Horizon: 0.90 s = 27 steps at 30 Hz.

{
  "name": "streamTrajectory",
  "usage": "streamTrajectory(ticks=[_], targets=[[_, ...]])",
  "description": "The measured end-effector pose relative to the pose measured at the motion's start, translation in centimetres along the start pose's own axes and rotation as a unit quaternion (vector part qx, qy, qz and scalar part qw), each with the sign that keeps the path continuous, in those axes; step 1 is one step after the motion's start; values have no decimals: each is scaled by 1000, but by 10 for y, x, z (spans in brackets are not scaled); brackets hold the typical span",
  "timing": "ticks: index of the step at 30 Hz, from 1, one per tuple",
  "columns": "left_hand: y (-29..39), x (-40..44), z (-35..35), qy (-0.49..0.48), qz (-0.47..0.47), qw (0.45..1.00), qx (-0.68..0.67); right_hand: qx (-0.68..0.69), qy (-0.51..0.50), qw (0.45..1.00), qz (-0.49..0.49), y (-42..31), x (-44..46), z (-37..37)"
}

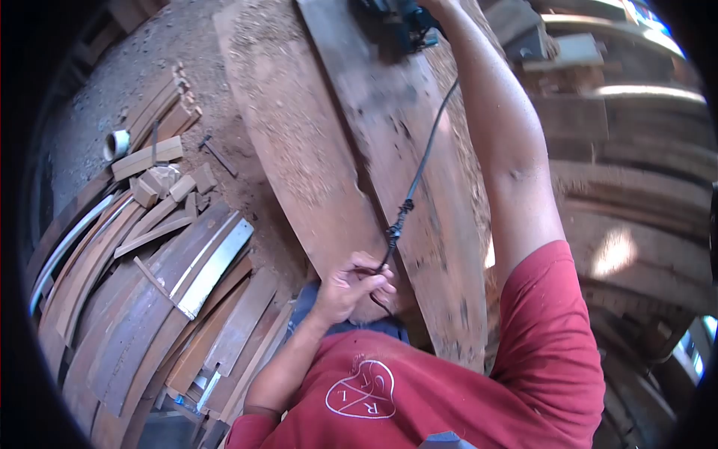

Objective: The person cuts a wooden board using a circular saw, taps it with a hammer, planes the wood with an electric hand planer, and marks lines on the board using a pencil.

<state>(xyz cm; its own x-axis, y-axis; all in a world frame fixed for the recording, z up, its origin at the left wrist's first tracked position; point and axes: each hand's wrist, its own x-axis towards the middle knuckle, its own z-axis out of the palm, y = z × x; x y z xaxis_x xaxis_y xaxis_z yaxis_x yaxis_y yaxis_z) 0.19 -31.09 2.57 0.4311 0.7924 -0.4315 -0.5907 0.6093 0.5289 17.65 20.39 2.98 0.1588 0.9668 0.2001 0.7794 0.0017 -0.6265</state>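
Observation:
My left hand (355,286) pinches a dark power cord (428,153) between thumb and fingers, just in front of my body. Knotted black wrapping (398,224) thickens the cord a little beyond that hand. At the top edge, my right arm reaches out to a dark teal electric planer (407,26), which is blurred and partly cut off. Only a bit of my right hand (440,4) shows, on the planer. Beneath the tool lies a long wooden plank (419,194) with dark spots. Beside it, on the left, is a second plank (288,135) strewn with wood shavings.
At the left, curved boards (134,337) and offcuts (161,183) are piled up. A hammer (218,156) and a roll of tape (117,145) lie near them. Stacked timber (636,194) fills the right side. Shavings cover parts of the ground.

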Motion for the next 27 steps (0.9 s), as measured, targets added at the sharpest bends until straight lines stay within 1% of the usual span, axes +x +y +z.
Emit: streamTrajectory(ticks=[1, 2, 3, 5, 7, 9, 11, 12, 14, 15, 17, 18, 20, 21, 23, 24, 26, 27], targets=[[-5, -13, -1, -11, 15, 999, 28, -1, -53, 999, -9, 5, -24, -19], [-13, -26, -2, -10, 9, 1000, 16, -1, -61, 998, 0, 13, -51, -34], [-18, -39, -1, -2, -11, 999, 40, -2, -68, 998, 8, 21, -79, -50], [-29, -62, 1, 0, -22, 998, 64, -10, -76, 997, -1, 39, -148, -90], [-47, -81, 5, -33, -6, 994, 103, -34, -93, 995, 12, 66, -232, -135], [-64, -101, 14, -32, -28, 989, 139, -52, -111, 992, 34, 96, -320, -185], [-84, -119, 24, -69, -58, 984, 154, -58, -121, 989, 58, 120, -408, -243], [-97, -125, 36, -78, -57, 983, 156, -42, -124, 989, 72, 130, -454, -274], [-120, -136, 59, -139, -105, 956, 234, -19, -123, 987, 103, 145, -544, -333], [-137, -141, 67, -168, -102, 935, 294, -13, -120, 985, 122, 155, -585, -358], [-168, -146, 86, -252, -31, 882, 396, -21, -127, 977, 168, 174, -666, -407], [-182, -151, 96, -258, -32, 878, 402, -28, -130, 974, 186, 187, -708, -432], [-203, -158, 115, -303, -62, 813, 494, -31, -131, 967, 216, 207, -786, -480], [-215, -162, 119, -330, -50, 784, 523, -27, -128, 964, 230, 213, -821, -500], [-236, -172, 130, -372, -100, 769, 510, -22, -104, 962, 250, 226, -878, -526], [-245, -176, 132, -387, -117, 779, 479, -17, -103, 963, 246, 225, -886, -528], [-254, -178, 132, -387, -128, 773, 487, -16, -92, 956, 280, 225, -899, -530], [-254, -179, 132, -389, -139, 766, 492, -9, -89, 957, 277, 222, -894, -527]])
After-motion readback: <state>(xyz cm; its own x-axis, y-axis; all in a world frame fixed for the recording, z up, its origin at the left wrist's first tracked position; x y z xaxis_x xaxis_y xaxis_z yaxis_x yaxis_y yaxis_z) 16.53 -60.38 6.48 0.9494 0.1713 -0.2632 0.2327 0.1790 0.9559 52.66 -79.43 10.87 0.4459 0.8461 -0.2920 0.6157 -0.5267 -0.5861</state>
